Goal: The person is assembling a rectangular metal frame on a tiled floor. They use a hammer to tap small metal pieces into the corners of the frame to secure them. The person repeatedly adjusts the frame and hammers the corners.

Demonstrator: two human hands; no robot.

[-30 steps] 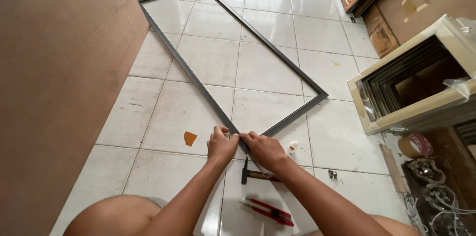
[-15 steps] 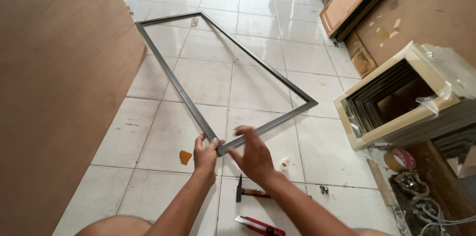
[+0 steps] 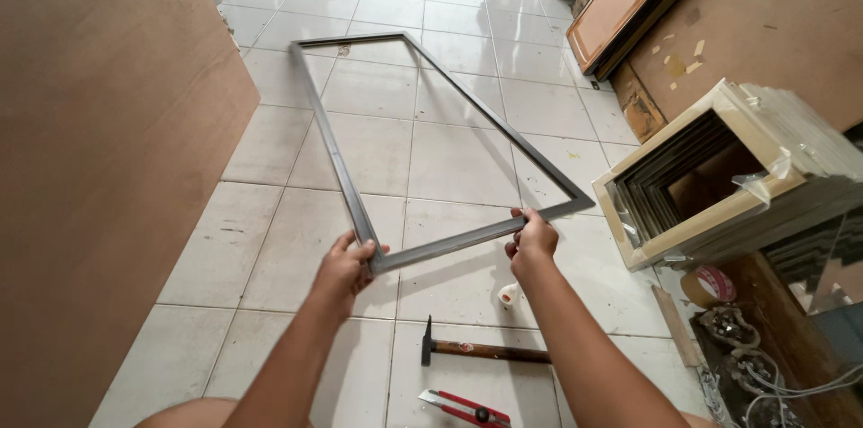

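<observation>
Head view: left hand [image 3: 346, 263] and right hand [image 3: 533, 236] grip grey frame [image 3: 467, 243]; tape roll [image 3: 709, 285] right.

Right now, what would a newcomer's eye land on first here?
The big dark metal frame stretched across the white tiled floor, its near edge gripped by the left hand and right hand. Next, the hammer by the knees and the stack of frames at right.

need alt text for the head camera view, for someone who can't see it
Seen from above, a person's left hand and right hand grip the near end of a long, thin grey metal frame over a white tiled floor. A hammer and a red utility knife lie near the person, with a brown board on the left.
</observation>
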